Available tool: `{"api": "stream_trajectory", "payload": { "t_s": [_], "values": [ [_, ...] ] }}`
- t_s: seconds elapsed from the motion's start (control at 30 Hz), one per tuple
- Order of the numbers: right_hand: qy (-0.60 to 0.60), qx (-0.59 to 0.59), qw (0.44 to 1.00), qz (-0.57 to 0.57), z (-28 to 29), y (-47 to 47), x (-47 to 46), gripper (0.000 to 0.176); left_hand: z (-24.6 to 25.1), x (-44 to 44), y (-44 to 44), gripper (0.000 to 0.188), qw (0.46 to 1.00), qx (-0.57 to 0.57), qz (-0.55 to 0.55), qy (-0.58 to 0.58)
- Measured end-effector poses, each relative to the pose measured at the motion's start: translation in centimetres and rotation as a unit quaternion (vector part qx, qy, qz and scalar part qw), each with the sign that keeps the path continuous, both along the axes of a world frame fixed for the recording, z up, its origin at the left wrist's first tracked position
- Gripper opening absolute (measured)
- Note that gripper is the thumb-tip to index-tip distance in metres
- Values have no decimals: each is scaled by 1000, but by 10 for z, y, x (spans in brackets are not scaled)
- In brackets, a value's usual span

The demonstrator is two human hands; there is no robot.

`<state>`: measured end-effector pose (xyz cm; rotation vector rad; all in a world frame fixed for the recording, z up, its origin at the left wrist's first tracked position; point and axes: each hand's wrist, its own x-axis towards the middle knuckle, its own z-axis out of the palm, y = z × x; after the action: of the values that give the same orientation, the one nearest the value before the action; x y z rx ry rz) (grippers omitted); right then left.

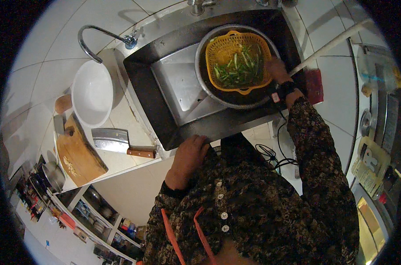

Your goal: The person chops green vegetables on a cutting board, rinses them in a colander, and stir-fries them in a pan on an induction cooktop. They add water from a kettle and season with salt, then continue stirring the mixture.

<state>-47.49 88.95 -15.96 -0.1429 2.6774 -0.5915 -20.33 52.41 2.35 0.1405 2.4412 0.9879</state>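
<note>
A yellow plastic basket (243, 88) holds cut green vegetables (235, 66), which look like chopped stalks and leaves. It sits inside a large round metal basin (200, 74) in the stainless steel sink (174, 99). My right hand (276, 69) is at the basket's right rim and seems to grip it; the fingers are blurred and partly hidden. My left hand (188, 159) rests against the sink's front edge, its fingertips over the rim, and I see nothing held in it.
Left of the sink are a white bowl (92, 94), a cleaver (121, 142) and a wooden cutting board (78, 152) with pale chopped bits. A curved faucet (104, 31) rises at the sink's back left. Black cables (276, 159) hang below the front edge.
</note>
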Motion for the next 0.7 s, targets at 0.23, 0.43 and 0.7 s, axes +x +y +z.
{"api": "stream_trajectory", "payload": {
  "t_s": [0.23,0.43,0.7],
  "values": [
    [106,11,992,72,-5,4,15,42,8,-8,9,23,999,-5,-29,-16],
    [-64,-163,982,-69,-12,9,33,44,6,-12,11,23,998,5,-44,-40],
    [-61,-253,960,-108,62,0,70,42,4,-17,2,29,997,-22,36,-60]
  ]
}}
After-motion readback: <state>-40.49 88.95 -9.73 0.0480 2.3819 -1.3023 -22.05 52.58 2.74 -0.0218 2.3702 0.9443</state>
